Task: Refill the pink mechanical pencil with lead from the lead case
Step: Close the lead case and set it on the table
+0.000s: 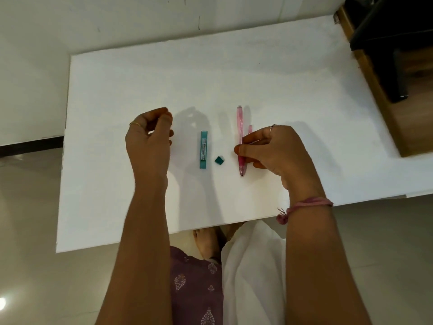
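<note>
Then my right hand [274,151] was closed around the pink translucent plastic mechanical pencil [240,127], thumb and fingertips pinching its barrel a little above the tip. The pencil lay lengthwise on the white table top [304,109], tip towards me and its far end pointing away, right of centre. A small pink piece [250,129] showed just beyond my knuckles, beside the barrel; what it was I could not tell.

To the left of the pencil lay the teal rectangular plastic lead case [204,149], flat on the table and parallel to the barrel. Its small teal cap [219,160] sat loose on the table between case and pencil, near the case's near end and apart from both. Whether any lead lay inside the case I could not see. A pale label ran along the case, its print too small to read.

My left hand [147,141] hung over the table, left of the case, fingers curled with thumb and forefinger tips close together; whether they pinched anything I could not tell.
</note>
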